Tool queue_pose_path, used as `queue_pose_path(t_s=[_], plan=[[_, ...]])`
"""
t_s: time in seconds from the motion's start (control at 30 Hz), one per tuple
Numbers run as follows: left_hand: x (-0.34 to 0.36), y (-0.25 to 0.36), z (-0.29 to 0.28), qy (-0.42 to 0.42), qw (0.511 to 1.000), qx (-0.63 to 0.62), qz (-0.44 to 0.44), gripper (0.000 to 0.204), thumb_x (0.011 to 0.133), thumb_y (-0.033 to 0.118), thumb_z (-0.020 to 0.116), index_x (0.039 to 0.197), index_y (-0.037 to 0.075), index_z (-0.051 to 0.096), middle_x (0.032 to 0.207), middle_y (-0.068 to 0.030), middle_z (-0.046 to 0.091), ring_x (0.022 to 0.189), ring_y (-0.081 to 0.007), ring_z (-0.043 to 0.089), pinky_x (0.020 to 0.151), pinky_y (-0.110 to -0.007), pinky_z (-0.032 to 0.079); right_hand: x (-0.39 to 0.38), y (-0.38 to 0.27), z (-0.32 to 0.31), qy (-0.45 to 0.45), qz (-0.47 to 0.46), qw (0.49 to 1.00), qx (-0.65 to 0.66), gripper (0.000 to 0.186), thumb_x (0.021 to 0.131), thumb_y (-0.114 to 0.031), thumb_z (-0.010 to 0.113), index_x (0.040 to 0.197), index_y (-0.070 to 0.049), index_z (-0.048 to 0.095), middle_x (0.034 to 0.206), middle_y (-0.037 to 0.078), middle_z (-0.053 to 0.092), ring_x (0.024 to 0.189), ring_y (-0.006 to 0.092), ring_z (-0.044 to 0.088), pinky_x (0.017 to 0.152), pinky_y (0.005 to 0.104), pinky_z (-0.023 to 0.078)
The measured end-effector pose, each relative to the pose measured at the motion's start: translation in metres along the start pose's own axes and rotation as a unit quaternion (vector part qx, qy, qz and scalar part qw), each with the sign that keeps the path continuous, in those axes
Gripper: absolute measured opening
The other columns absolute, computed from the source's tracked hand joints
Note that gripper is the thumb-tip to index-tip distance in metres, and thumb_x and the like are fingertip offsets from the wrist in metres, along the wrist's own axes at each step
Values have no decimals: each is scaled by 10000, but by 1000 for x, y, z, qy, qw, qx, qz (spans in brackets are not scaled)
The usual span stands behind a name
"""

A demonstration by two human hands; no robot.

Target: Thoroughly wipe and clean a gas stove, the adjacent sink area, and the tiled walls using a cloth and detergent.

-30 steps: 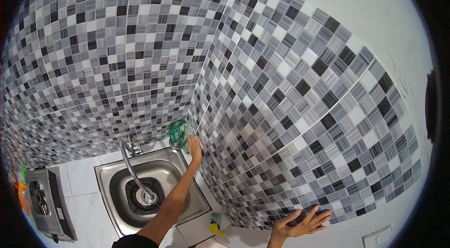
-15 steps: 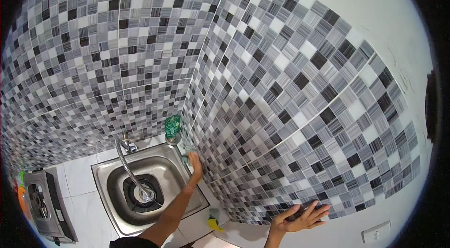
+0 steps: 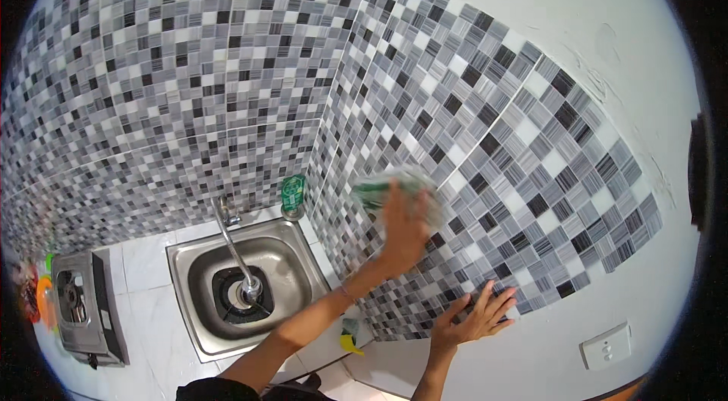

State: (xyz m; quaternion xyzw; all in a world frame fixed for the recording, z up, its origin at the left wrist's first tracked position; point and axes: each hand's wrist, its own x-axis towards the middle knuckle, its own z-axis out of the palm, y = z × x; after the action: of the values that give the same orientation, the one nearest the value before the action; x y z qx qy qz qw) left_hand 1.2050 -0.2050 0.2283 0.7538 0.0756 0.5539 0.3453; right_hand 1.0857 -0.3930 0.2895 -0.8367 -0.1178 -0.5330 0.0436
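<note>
The cloth (image 3: pixel 369 192) has been moved up the tiles (image 3: pixel 523 173) from beside the sink (image 3: pixel 292 272). It is held by the left hand (image 3: pixel 406 230), blurred and nearly flat, apparently to keep it pressed there; the right hand (image 3: pixel 476 319) is spread, seemingly empty, at the tiles' lower edge, perhaps for support.

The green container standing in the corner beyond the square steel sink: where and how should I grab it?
Probably around the middle of the green container, coming from above the square steel sink: it appears upright, with grey checkered walls close behind and to its right, leaving the sink side open.
</note>
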Motion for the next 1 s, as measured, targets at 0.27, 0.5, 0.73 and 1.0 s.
queue_pose_path(t_s=[0.27,0.5,0.73,1.0], plan=[[-153,-20,-11,-190,895,-398,-67,591,1091,254,481,1655,203,313,1709,-278,54,1562,-548,4,1232,-656,122,-20,15,13,46,-47,997,43,406,1073,-102,500,1462,-14,579,1636,238,393,1574,381,272,1274,556,50],[-167,-208,3,-144,959,-80,-232,697,1091,366,488,1666,148,161,1723,-211,25,1577,-432,17,1251,-560,94,-29,22,21,87,-62,991,86,361,1050,-56,517,1380,-18,661,1586,240,466,1574,371,278,1280,548,29],[-279,-231,22,-290,923,-40,-252,854,1091,479,496,1677,93,8,1737,-144,-4,1591,-317,29,1269,-465,66,-33,23,19,77,-54,992,84,402,998,-1,515,1366,-28,675,1565,228,499,1572,363,287,1282,556,25],[-161,22,-21,-219,963,-149,-54,751,1071,355,508,1666,84,139,1679,-232,81,1563,-463,-25,1223,-595,38,-37,26,15,34,-62,990,121,405,995,-25,510,1373,-14,656,1536,267,515,1529,407,361,1281,553,93]])
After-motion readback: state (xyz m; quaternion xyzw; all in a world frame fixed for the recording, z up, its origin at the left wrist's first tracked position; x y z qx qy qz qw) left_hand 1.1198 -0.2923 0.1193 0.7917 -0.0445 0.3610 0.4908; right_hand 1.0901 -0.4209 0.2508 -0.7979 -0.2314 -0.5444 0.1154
